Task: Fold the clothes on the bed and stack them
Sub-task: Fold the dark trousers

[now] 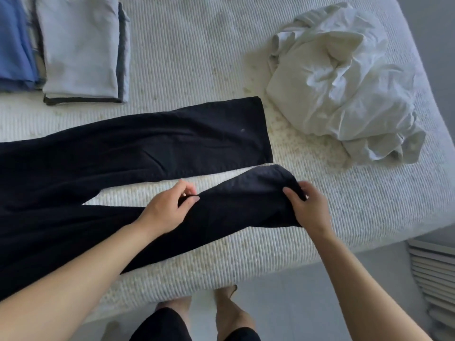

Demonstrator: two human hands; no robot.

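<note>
Dark trousers (138,141) lie spread on the bed (197,57); the left hand (167,207) pinches the near leg's edge, the right hand (310,207) grips its hem. Folded stacks (81,50) sit far left, crumpled white clothes (344,87) right.

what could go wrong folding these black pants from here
The near leg lies at the bed edge, so it might slide off if the left hand or right hand loses its grip. Swinging it over the far leg could skew the legs or brush the white pile.
</note>
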